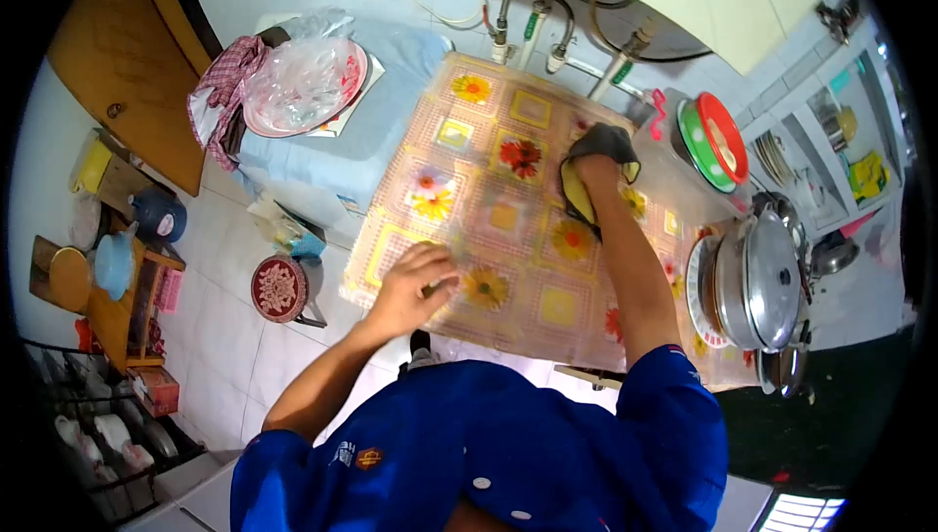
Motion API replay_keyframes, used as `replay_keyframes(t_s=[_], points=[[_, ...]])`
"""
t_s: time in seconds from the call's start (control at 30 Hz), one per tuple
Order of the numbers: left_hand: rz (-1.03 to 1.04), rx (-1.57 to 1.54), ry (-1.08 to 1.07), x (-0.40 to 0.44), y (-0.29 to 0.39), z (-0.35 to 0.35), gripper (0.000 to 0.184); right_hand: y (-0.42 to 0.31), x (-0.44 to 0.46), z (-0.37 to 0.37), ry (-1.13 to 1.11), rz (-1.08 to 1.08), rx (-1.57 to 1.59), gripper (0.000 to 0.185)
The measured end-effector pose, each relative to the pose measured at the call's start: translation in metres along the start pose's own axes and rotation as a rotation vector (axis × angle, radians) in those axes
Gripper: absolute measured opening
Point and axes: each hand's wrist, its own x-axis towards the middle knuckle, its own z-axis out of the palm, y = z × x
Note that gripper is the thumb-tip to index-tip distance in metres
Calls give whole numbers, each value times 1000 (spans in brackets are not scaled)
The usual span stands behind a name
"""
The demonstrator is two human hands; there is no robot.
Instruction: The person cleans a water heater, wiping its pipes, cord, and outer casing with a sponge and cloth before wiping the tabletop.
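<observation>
My right hand [594, 169] presses on a dark grey and yellow cloth [578, 195] near the far right part of the table. The cloth is bunched around the fingers and partly hides them. Flower-patterned plastic covers the tabletop [503, 214]. At its near left edge, my left hand [415, 285] is loosely curled with a gap between thumb and fingers, and nothing shows in it. Whether this hand touches the table cover, I cannot tell.
To the right stand a clear plastic bin [674, 175], green and red basins [723, 141] and a lidded metal pot [770, 278]. A blue-covered surface [327, 166] on the left bears a tray [357, 73] with plastic bags. A round stool [279, 289] stands on the floor.
</observation>
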Motion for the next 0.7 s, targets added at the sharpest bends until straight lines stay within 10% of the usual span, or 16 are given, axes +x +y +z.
replay_keyframes(t_s=[0.07,0.13,0.17,0.27,0.37,0.5,0.7], points=[[-22,-20,-35,1,1,-7,27,-6,19,27,152,-48,275,27],[43,-71,-13,0,-5,-10,30,-24,55,41,-197,124,164,27],[37,-94,-54,0,-6,-14,31,-24,62,70,92,-91,181,26],[17,-105,-148,-6,-18,-11,35,-80,112,92,-242,-77,176,25],[-21,-167,-194,0,-9,-21,36,-147,130,156,-55,-275,466,28],[0,-152,-201,-4,-14,-19,37,-252,88,114,-418,-714,65,20],[9,-220,-195,-6,-22,-21,36,-244,-6,3,-209,-747,1006,33]])
